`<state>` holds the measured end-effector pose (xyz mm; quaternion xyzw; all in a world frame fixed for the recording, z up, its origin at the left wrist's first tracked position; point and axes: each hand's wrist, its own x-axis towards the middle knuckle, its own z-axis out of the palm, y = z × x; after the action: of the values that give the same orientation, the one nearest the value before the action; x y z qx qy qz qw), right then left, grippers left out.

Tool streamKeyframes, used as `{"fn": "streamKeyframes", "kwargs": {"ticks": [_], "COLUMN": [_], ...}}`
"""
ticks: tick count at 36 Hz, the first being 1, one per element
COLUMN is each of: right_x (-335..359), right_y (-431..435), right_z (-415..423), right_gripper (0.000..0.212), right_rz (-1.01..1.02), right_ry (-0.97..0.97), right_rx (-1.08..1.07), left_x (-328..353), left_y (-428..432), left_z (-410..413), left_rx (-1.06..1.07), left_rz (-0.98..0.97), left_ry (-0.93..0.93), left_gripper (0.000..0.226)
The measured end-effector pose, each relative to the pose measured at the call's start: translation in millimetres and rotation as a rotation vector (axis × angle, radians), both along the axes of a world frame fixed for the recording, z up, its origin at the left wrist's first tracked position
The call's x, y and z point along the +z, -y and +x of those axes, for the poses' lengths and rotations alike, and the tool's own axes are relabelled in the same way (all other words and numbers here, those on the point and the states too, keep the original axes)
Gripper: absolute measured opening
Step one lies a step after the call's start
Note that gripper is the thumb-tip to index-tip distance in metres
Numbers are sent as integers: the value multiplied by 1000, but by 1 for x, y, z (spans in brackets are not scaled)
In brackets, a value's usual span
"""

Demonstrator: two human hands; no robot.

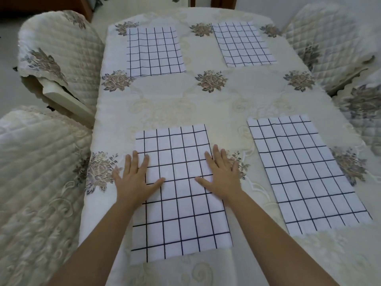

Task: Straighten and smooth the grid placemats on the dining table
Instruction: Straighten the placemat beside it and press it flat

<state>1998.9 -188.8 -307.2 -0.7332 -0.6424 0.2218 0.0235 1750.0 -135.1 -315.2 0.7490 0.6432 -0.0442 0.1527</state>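
The left hand [135,178] covers part of the near placemat's [181,203] left edge, and the right hand [221,175] covers part of its right edge. Both forearms run off the bottom edge. The right-hand chairs [329,38] are blurred and cut by the frame.

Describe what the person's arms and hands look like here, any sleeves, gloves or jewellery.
Both forearms are bare to the bottom edge of the picture, with no sleeves showing. The left hand and right hand are ungloved, and no rings, watch or bracelets are visible. Nails look short and unpainted.
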Motion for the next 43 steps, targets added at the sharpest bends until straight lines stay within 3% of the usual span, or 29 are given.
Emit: {"fn": "streamKeyframes", "kwargs": {"ticks": [6,13,20,23,27,31,36,41,43], "right_x": [4,6,7,11,16,21,33,49,54], "right_y": [52,123,173,185,203,218,223,221,220], "right_z": [9,-2,-7,-8,-6,-5,2,9,14], "right_gripper": [102,103,94,94,101,107,97,73,63], "right_rz": [42,26,-21,-44,-88,-153,-212,-225,-217], "right_ry": [-212,-248,-209,-230,-197,-140,-62,10,30], "right_rx": [-105,-118,-68,-61,-13,42,118,220,252], "left_x": [13,15,13,8,-4,-10,-18,-10,-3], "left_y": [45,127,187,207,236,266,296,308,313], "left_z": [-14,-26,-9,9,42,82,102,98,99], "left_rx": [44,104,122,28,-172,-251,-188,-123,-71], "left_rz": [-62,-118,-114,-29,105,151,145,170,149], "left_ry": [12,-5,12,-11,-8,23,39,-14,0], "left_gripper": [103,111,87,90,68,62,48,54,44]}}
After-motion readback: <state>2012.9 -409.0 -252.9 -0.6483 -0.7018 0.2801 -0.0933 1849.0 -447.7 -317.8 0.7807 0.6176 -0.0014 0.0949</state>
